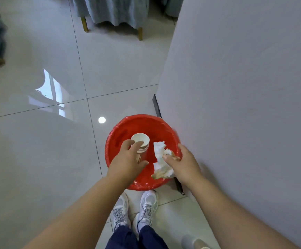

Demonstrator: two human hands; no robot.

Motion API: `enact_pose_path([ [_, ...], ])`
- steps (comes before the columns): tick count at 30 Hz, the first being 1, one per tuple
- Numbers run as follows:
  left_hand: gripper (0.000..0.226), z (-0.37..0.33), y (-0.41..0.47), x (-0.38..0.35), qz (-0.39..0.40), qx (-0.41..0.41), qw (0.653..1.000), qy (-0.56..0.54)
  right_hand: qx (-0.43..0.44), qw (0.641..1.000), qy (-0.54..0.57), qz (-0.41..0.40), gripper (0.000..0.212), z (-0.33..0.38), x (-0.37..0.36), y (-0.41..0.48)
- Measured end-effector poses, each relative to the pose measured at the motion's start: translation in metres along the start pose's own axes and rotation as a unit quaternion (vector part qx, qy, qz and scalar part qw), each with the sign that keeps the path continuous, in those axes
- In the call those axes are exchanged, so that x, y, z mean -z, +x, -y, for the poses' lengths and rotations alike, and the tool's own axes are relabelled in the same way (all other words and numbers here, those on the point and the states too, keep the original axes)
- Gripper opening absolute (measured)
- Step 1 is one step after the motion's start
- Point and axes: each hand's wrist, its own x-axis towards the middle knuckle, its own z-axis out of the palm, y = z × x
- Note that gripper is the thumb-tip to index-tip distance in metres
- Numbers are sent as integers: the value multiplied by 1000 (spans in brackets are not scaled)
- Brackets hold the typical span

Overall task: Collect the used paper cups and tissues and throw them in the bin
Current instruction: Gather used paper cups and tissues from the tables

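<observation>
A round bin lined with a red bag (128,126) stands on the floor against a white wall. Over its opening my left hand (128,160) holds a stack of nested white paper cups (140,141), fingers wrapped round the stack's side. My right hand (183,160) is over the bin's right side and grips crumpled white tissues (159,150) with brownish stains; part of the wad hangs down below my fingers toward the bin's near rim.
The white wall (236,105) rises close on the right, with a dark skirting strip (156,105) at its foot. Glossy tiled floor (47,141) spreads to the left. Cloth-covered chairs (113,13) stand at the back. My shoes (137,211) are just before the bin.
</observation>
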Motion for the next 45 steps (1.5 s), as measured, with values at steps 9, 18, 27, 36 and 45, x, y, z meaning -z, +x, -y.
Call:
enact_pose_path([
  [9, 36, 6, -1, -20, 15, 111, 988, -102, -4, 999, 16, 38, 49, -16, -1, 4],
  [18, 70, -5, 13, -15, 55, 119, 985, -114, -1, 999, 45, 24, 31, -13, -1, -1],
  [27, 30, -19, -43, 24, 69, 103, 985, -121, 12, 994, 106, -8, 12, 6, 13, -61],
  [36, 15, -44, -144, 80, 92, 2, 985, -146, 16, 978, 192, -81, 6, 17, 10, -184],
  [45, 14, -79, -240, 94, 165, -142, 973, -83, -2, 925, 317, -210, 6, -22, -1, -321],
])
